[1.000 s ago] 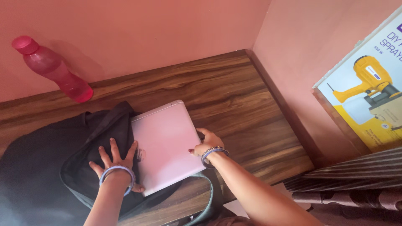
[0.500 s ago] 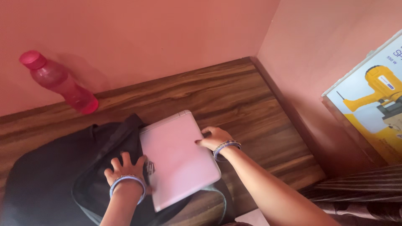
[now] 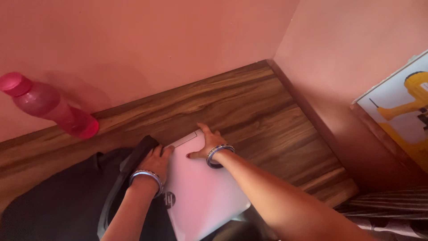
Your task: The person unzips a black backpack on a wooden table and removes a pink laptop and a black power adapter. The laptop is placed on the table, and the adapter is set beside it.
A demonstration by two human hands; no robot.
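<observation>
Lay flat, lid up, a pale pink laptop (image 3: 203, 196), its far corner out on the wooden surface (image 3: 249, 111) and its near half over the mouth of a black backpack (image 3: 58, 201); rested half on the bag, half on the wood, presumably so that it could slide along the opening without being lifted. Pressed palm-down on the lid near that far corner, the right hand (image 3: 208, 145), fingers spread and flat, no grip closed around anything; seemed to steady and guide the laptop from above. Set at the laptop's left edge, the left hand (image 3: 156, 163), fingers curled over the dark rim of the bag's opening where it met the lid; grip clenched on the bag fabric as far as could be judged, likely to hold the mouth wide. Worn on both wrists, blue and silver bangles. Stood well apart to the far left, against the pink wall (image 3: 156, 44), a pink water bottle (image 3: 47, 107), leaning slightly. Propped at the right, beyond the surface's edge, a white and yellow box (image 3: 401, 116) picturing a yellow spray tool; below it, striped cloth (image 3: 383, 209).
</observation>
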